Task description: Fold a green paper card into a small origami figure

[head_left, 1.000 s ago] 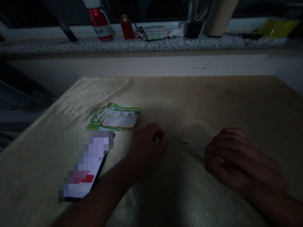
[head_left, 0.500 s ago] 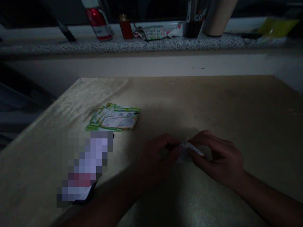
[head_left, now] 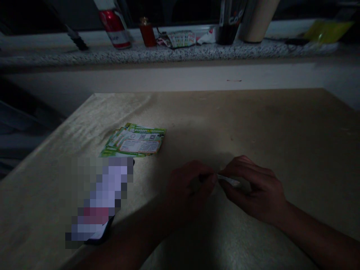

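beige tabletop (head_left: 194,112); short of its far edge, left hand (head_left: 188,185) and right hand (head_left: 260,187) pinch a thin pale papery strip (head_left: 230,180), fingers nearly closed; uneven pulling could tear it.

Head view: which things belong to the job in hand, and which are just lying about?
In use:
small pale strip, at the fingertips of left hand and right hand

Lying about, apparently:
printed cards
phone
red can
orange bottle
crumpled wrapper
dark bottle
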Demonstrator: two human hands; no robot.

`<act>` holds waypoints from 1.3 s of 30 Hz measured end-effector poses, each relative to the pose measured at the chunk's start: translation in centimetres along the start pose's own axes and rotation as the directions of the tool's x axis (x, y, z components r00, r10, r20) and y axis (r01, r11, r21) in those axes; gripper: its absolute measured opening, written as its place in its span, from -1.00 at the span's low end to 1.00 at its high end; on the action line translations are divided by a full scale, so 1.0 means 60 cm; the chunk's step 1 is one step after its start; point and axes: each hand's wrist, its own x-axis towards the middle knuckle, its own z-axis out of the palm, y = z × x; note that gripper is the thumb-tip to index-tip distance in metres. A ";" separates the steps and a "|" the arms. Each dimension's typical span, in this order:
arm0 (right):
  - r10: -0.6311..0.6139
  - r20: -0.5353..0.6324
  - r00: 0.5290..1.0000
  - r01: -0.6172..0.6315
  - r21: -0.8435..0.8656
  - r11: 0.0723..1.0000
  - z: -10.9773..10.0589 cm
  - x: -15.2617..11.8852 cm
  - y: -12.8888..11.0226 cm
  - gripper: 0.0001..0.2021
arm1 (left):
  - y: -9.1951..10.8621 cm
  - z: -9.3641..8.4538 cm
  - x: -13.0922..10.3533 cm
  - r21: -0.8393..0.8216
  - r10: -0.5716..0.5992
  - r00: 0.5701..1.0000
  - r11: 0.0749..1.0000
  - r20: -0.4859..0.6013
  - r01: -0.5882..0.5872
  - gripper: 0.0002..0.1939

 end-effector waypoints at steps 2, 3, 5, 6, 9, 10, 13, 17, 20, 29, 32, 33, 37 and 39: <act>0.006 0.003 1.000 -0.006 0.014 1.000 -0.001 -0.001 0.002 -0.81 | -0.004 0.000 0.001 -0.049 -0.022 1.000 0.999 -0.019 0.021 -0.93; 0.006 0.002 1.000 -0.006 0.020 1.000 -0.001 -0.002 0.004 -0.81 | -0.005 -0.001 0.002 -0.069 -0.027 0.999 0.997 -0.031 0.025 -0.93; 0.008 -0.002 1.000 -0.008 0.027 1.000 -0.002 -0.002 0.005 -0.81 | -0.007 -0.001 0.003 -0.100 -0.036 0.999 0.995 -0.039 0.032 -0.91; 0.008 -0.002 1.000 -0.008 0.032 0.999 -0.002 -0.002 0.005 -0.81 | -0.007 -0.001 0.003 -0.116 -0.036 0.999 0.993 -0.037 0.032 -0.90; 0.001 0.003 1.000 -0.001 0.071 0.997 -0.001 -0.002 0.004 -0.81 | -0.005 -0.001 0.004 -0.160 -0.045 0.999 0.986 0.007 0.046 -0.89; 0.002 0.007 1.000 -0.003 0.094 0.996 -0.001 -0.002 0.003 -0.82 | -0.004 -0.001 0.004 -0.179 -0.057 0.998 0.982 0.035 0.062 -0.89; 0.044 0.043 0.998 -0.051 0.183 0.982 0.000 -0.004 0.001 -0.84 | -0.001 -0.002 0.004 -0.239 -0.095 0.989 0.964 0.113 0.120 -0.87; 0.161 0.134 0.978 -0.194 0.285 0.939 0.001 -0.006 -0.004 -0.86 | 0.003 -0.005 0.007 -0.324 -0.114 0.971 0.929 0.209 0.179 -0.85; 0.219 0.165 0.962 -0.265 0.349 0.899 0.002 -0.007 -0.008 -0.86 | 0.006 -0.008 0.009 -0.377 -0.130 0.955 0.898 0.265 0.227 -0.84; 0.242 0.174 0.955 -0.296 0.453 0.841 0.002 -0.010 -0.005 -0.85 | 0.001 0.000 0.005 -0.548 -0.264 0.915 0.737 0.305 0.396 -0.83; 0.194 0.166 0.967 -0.251 0.478 0.842 -0.001 -0.008 -0.005 -0.84 | 0.001 0.002 0.007 -0.574 -0.325 0.902 0.696 0.286 0.433 -0.81; 0.181 0.163 0.970 -0.238 0.483 0.842 -0.001 -0.007 -0.005 -0.85 | 0.001 0.001 0.009 -0.574 -0.347 0.894 0.685 0.284 0.449 -0.80; 0.158 0.183 0.970 -0.229 0.486 0.843 -0.005 -0.006 -0.006 -0.88 | 0.000 -0.004 0.018 -0.581 -0.433 0.871 0.657 0.233 0.481 -0.80; 0.138 0.183 0.973 -0.212 0.493 0.844 -0.007 -0.007 -0.007 -0.87 | -0.002 -0.008 0.022 -0.587 -0.473 0.860 0.647 0.192 0.487 -0.80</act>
